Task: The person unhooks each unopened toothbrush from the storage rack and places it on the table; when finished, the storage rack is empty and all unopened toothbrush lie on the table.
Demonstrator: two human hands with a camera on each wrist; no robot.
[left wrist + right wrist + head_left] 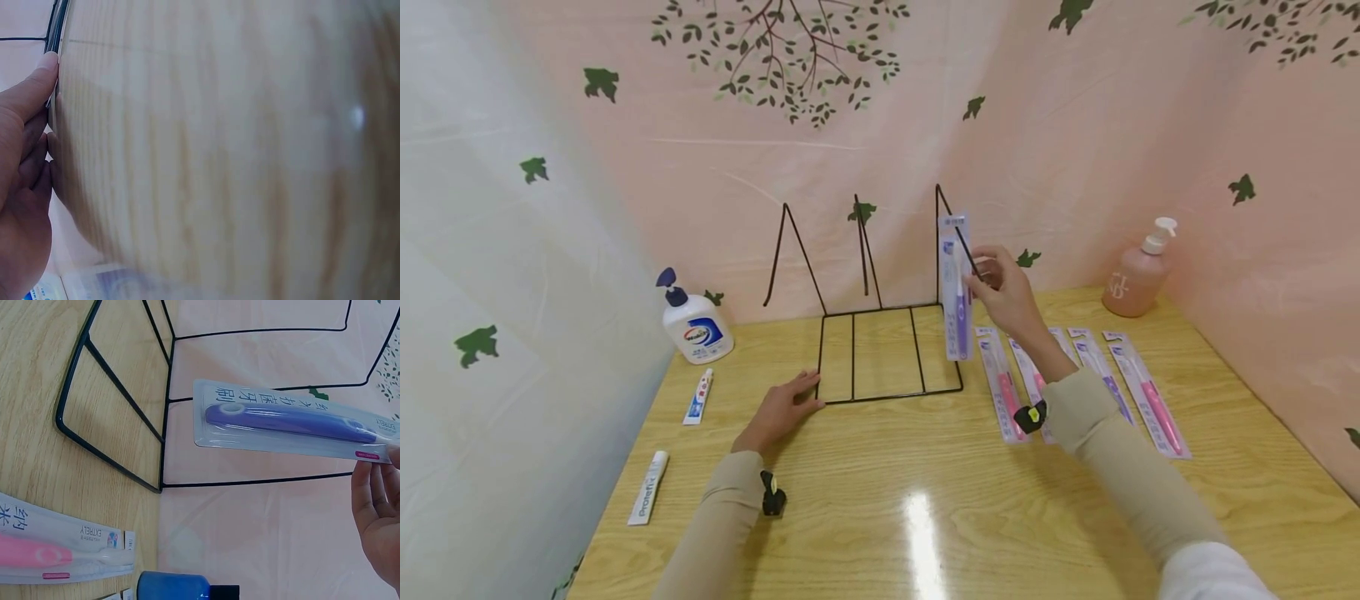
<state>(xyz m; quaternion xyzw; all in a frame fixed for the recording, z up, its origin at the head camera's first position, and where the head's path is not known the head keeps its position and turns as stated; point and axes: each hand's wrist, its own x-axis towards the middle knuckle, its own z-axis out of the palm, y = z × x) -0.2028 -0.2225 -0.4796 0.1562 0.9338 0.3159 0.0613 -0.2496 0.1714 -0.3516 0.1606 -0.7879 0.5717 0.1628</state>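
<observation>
A black wire rack (887, 400) with several tall bent arms stands on the wooden table. My left hand (786, 408) rests at its front left corner, thumb and fingertips touching the base wire. At the rack's right arm, my right hand (1003, 292) pinches a packaged purple toothbrush (957, 308) near the upper part of its package. The package hangs upright beside the sloping wire, partly crossed by it in the head view. In the right wrist view, the purple handle (294, 422) shows through the clear blister, the fingers at the brush-head end.
Several packaged toothbrushes (1150, 400), pink and purple, lie right of the rack, partly under my right forearm. A pink pump bottle (1137, 279) stands at the back right. On the left are a white pump bottle (698, 329), a small toothpaste tube (697, 398) and a white tube (647, 490).
</observation>
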